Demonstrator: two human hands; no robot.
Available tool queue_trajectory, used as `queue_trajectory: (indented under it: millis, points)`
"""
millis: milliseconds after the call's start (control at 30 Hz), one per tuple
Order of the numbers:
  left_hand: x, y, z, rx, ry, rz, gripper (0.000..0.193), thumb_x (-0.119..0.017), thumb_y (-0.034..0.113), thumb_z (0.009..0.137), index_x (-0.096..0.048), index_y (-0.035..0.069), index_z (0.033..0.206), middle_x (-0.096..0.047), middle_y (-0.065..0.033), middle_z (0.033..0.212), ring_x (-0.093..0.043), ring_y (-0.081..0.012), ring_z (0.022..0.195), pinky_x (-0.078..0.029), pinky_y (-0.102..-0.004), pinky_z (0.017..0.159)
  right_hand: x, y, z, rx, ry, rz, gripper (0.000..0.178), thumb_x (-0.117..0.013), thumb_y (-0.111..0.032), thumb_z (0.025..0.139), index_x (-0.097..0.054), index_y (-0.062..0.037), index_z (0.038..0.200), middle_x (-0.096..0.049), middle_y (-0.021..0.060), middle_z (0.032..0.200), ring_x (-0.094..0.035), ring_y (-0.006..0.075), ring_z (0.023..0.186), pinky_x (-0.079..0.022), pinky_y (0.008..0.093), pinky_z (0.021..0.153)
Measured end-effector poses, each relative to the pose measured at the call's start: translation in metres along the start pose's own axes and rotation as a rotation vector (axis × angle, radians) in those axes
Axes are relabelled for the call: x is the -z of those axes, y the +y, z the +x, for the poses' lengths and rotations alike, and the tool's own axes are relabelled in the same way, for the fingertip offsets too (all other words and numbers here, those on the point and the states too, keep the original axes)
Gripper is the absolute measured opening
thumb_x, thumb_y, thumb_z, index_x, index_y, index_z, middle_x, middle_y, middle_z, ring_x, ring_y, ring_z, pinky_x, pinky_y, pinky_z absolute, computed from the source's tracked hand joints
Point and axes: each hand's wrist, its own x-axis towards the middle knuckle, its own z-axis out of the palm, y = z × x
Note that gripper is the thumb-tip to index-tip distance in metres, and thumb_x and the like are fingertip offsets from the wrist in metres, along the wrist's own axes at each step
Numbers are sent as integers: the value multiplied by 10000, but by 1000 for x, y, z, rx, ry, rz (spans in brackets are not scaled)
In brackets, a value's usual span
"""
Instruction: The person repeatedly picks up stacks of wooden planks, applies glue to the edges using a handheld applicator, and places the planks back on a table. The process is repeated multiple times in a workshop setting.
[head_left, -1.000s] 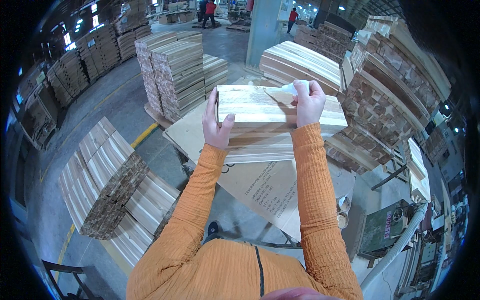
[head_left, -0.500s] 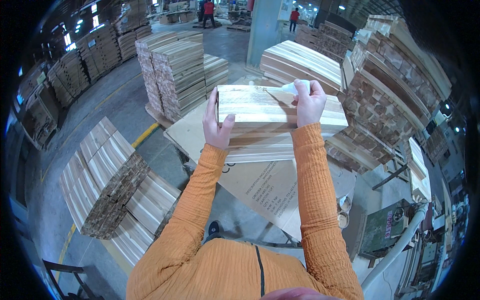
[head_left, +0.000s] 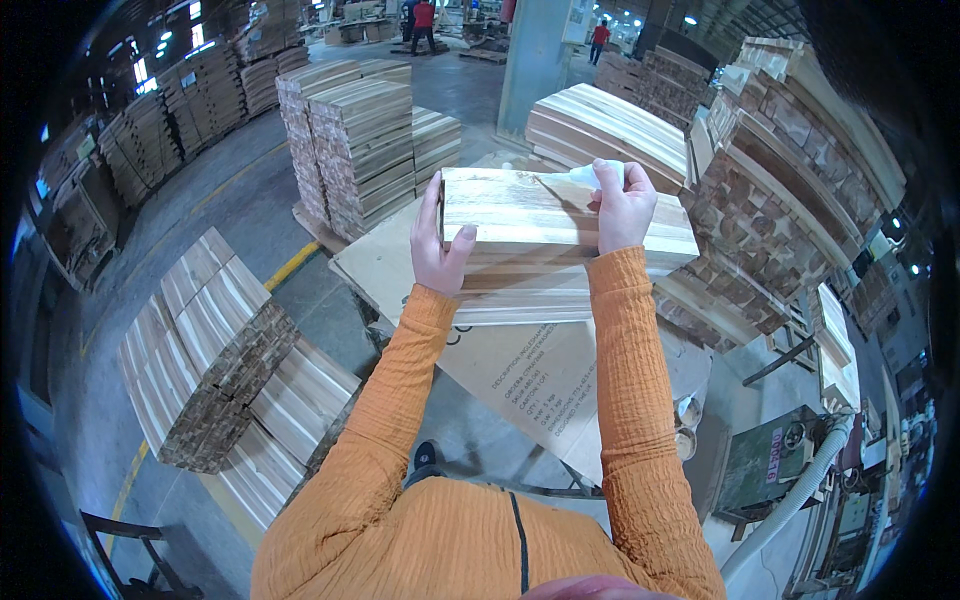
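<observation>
Pale, streaky wood fills the middle of the view: a glued wooden panel (head_left: 540, 215) lies on top of a short stack of similar boards (head_left: 530, 290) on the table (head_left: 390, 265), which is covered by a sheet of brown cardboard (head_left: 520, 370). The left hand (head_left: 440, 245) clasps the panel's left end, thumb on the near edge and fingers wrapped over the far side. The right hand (head_left: 622, 205) is closed around a white squeeze bottle (head_left: 585, 177) (its tip points left, over the panel's far edge), with the heel of the hand resting on the panel's right part. Both orange sleeves (head_left: 630, 400) reach up from the lower edge.

To the left, on the floor, a low pallet of boards (head_left: 210, 360) lies well apart from the table. Behind the table stand taller stacks of planks (head_left: 360, 140), and at the right a rough pile of darker offcuts (head_left: 770, 190) rises just beside the panel. A grey pillar (head_left: 535, 55) stands farther back, with other people (head_left: 423, 20) working in the distance.
</observation>
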Motion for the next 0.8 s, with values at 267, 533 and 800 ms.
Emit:
queue_trajectory:
  millis: [267, 533, 800]
  points:
    - [-1, 0, 0, 5, 2, -24, 730, -581, 336, 782, -334, -116, 1300, -509, -250, 1186, -510, -288, 1105, -381, -345, 941, 2, 2, 2, 3, -40, -57, 186, -664, -198, 800, -565, -60, 724, -556, -10, 632, -475, 31, 483, -417, 182, 430]
    - [0, -1, 1, 16, -2, -19, 721, -579, 314, 775, -333, -109, 1305, -515, -240, 1185, -515, -282, 1102, -387, -338, 933, 1, 4, 4, 3, -45, -57, 189, -661, -195, 801, -557, -60, 720, -551, -6, 622, -477, 35, 481, -416, 184, 429]
    - [-1, -1, 0, 20, 4, -10, 720, -580, 324, 773, -343, -104, 1302, -515, -239, 1185, -514, -284, 1105, -388, -339, 934, 2, 5, 4, 16, -31, -58, 173, -653, -180, 798, -554, -59, 724, -557, 1, 632, -477, 37, 477, -421, 187, 422]
